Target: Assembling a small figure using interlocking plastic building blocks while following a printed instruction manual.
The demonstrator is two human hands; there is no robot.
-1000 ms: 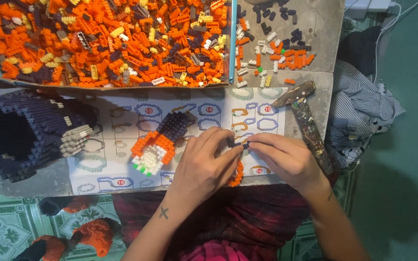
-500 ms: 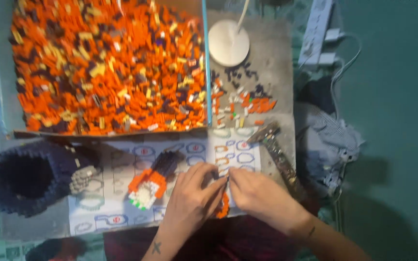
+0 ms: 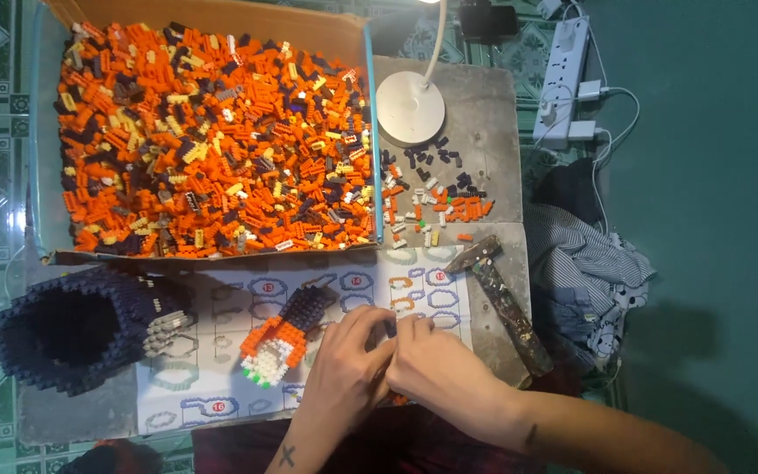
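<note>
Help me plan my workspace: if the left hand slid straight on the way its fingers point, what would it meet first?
The left hand points up and right, so it would likely first reach the loose bricks beyond the instruction sheet, then the white lamp base. Heights are unclear.

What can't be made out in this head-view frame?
- Piece between the hands: the left hand and right hand cover it; shape unclear.
- Instruction sheet: partly hidden by both hands and the orange-and-dark brick model.
- Lamp: its head is cut off by the top edge.
- Dark hollow brick build: interior too dark to read.
- Loose bricks in the cardboard box: too small to tell apart.
</note>
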